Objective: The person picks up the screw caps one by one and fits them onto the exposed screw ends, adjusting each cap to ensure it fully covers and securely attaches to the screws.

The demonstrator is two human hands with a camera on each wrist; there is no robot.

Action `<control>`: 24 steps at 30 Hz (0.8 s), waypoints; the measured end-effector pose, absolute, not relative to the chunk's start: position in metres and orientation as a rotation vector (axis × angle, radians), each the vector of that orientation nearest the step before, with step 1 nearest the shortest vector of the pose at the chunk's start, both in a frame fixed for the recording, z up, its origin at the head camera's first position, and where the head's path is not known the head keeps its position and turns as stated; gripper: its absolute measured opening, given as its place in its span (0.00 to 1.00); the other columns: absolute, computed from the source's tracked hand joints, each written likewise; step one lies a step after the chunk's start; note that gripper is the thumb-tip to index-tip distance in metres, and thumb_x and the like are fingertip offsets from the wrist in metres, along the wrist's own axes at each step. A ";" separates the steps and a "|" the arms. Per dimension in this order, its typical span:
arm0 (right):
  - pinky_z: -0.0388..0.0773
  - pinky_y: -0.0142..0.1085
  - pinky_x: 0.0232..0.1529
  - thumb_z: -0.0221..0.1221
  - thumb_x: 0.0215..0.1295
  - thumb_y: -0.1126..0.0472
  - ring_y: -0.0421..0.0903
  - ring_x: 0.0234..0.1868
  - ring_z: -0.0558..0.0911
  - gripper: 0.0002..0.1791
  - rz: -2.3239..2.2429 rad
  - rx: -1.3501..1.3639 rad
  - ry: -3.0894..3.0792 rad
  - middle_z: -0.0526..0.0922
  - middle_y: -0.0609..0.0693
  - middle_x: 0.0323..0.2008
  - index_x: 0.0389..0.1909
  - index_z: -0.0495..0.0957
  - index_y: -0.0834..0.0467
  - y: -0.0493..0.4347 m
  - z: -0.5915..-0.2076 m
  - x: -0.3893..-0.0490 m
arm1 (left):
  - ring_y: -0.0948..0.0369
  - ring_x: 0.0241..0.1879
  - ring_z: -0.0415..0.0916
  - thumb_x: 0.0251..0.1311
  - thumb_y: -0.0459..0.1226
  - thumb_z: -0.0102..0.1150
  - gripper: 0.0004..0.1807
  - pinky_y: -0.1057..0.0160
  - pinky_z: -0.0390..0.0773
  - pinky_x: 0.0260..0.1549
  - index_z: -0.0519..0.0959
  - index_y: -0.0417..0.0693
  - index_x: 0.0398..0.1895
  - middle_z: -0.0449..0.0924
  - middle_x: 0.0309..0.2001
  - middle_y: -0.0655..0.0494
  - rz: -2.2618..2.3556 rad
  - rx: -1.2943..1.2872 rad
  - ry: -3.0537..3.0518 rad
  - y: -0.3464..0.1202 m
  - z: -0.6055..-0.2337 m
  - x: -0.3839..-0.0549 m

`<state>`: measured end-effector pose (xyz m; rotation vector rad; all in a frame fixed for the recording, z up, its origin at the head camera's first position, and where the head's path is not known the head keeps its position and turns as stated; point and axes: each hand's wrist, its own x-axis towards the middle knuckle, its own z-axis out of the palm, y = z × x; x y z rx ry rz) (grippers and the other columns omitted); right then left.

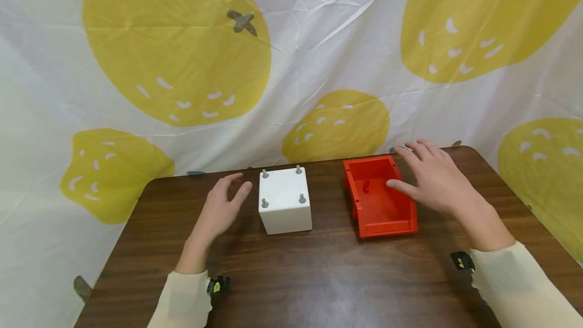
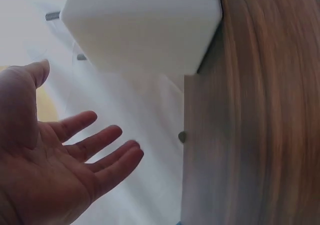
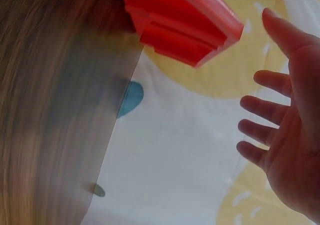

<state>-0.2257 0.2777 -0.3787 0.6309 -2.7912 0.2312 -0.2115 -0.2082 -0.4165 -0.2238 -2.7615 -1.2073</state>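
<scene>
A person's left hand (image 1: 220,209) hovers beside a white block (image 1: 284,190), the right hand (image 1: 432,178) beside a red bin (image 1: 387,227), fingers (image 2: 95,141) spread.

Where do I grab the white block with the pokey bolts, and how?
Probably by the smooth side walls of the white block, below its top edge. Come from its left, where the left hand is near, not touching. Four bolts poke up near the top's corners, so grabbing from above might be awkward; the walls look plain and flat.
</scene>
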 end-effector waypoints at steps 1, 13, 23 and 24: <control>0.63 0.71 0.68 0.71 0.66 0.40 0.69 0.72 0.64 0.47 0.224 0.650 -2.776 0.71 0.67 0.69 0.77 0.67 0.62 0.276 -0.379 -0.226 | 0.43 0.68 0.72 0.79 0.60 0.52 0.37 0.38 0.73 0.66 0.70 0.42 0.76 0.75 0.69 0.40 -1.249 -0.213 -2.752 -0.206 -0.417 -0.212; 0.73 0.65 0.60 0.73 0.66 0.49 0.66 0.60 0.75 0.37 0.188 0.763 -2.743 0.80 0.65 0.57 0.68 0.76 0.66 0.251 -0.381 -0.233 | 0.38 0.54 0.82 0.77 0.52 0.60 0.31 0.41 0.85 0.53 0.74 0.40 0.72 0.82 0.58 0.39 -1.683 -0.126 -2.598 -0.194 -0.420 -0.219; 0.75 0.64 0.63 0.73 0.67 0.55 0.64 0.58 0.79 0.29 0.234 0.819 -2.791 0.82 0.65 0.55 0.62 0.79 0.69 0.237 -0.387 -0.240 | 0.46 0.55 0.84 0.74 0.43 0.66 0.28 0.42 0.84 0.57 0.76 0.35 0.70 0.82 0.58 0.37 -1.998 -0.007 -2.435 -0.183 -0.424 -0.224; 0.76 0.63 0.63 0.73 0.67 0.55 0.64 0.57 0.79 0.29 0.233 0.823 -2.792 0.83 0.64 0.55 0.61 0.79 0.69 0.236 -0.388 -0.241 | 0.47 0.54 0.84 0.74 0.42 0.67 0.28 0.42 0.83 0.58 0.76 0.35 0.69 0.82 0.59 0.37 -2.013 -0.002 -2.425 -0.182 -0.424 -0.224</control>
